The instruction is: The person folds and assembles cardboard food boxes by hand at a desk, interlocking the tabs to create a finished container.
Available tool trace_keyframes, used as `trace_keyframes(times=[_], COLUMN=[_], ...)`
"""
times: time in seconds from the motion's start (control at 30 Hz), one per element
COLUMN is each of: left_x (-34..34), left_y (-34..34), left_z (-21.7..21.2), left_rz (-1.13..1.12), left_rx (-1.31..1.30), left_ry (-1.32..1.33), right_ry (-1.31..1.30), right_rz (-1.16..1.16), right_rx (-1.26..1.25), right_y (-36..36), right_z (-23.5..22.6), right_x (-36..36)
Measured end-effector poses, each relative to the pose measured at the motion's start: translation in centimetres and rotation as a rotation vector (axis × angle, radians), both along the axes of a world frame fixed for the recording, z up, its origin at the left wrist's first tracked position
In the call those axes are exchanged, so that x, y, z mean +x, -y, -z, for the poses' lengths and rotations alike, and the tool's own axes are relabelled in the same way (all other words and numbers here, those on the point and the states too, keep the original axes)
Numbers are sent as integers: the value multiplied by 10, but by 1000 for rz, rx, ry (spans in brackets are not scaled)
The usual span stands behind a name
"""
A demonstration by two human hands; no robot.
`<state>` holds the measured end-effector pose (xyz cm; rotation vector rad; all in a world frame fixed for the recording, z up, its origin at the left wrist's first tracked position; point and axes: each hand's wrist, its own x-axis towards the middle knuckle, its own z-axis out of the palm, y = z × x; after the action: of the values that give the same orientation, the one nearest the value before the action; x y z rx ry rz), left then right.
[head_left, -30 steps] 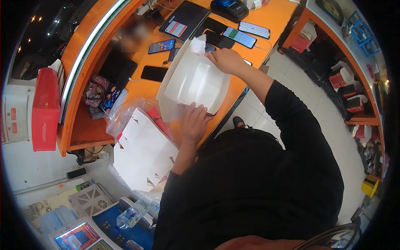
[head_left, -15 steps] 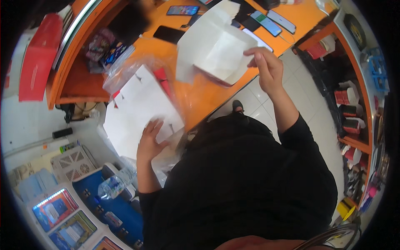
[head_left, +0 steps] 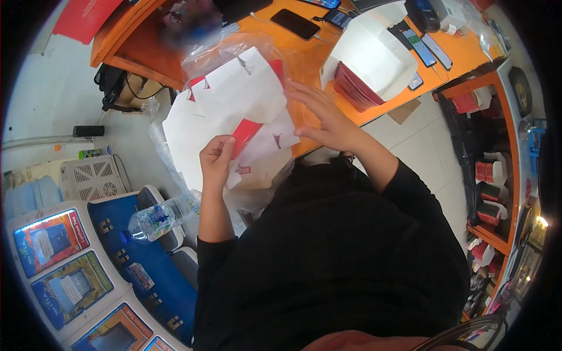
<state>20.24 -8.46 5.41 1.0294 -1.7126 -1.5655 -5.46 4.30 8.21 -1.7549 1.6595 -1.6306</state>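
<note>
A stack of flat white cardboard box blanks (head_left: 205,120) with small slots lies in a clear plastic bag (head_left: 257,42). My left hand (head_left: 215,161) pinches the edge of the top box blank, where a raised flap (head_left: 246,136) shows its red printed side. Beside the stack's right edge, my right hand (head_left: 328,120) is open, its fingers spread and holding nothing. Farther right, several folded boxes (head_left: 358,88), white inside and red outside, sit nested together on the orange table (head_left: 304,64).
Phones (head_left: 295,23) and cables lie on the far part of the table. At left, a drink dispenser (head_left: 132,263) has a plastic bottle (head_left: 155,219) lying on it. A shelf (head_left: 494,228) holding red and white boxes stands at right.
My right hand has come away from the folded box and moved left to the stack. My left hand has taken hold of the top blank's edge and lifted it. The view has shifted.
</note>
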Motion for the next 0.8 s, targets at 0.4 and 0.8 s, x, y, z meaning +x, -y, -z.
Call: trace_keyframes(times=[0.4,0.8], left_x=[-8,15], left_y=[-46,-44], left_z=[-61,-93], left_rz=[-45,450], left_rx=[65,-349], left_ry=[-108,-37], right_ry=[-96,606], right_rz=[-197,186], right_rx=[6,265], right_y=[32,43], right_z=[-54,-79], right_x=[50,35])
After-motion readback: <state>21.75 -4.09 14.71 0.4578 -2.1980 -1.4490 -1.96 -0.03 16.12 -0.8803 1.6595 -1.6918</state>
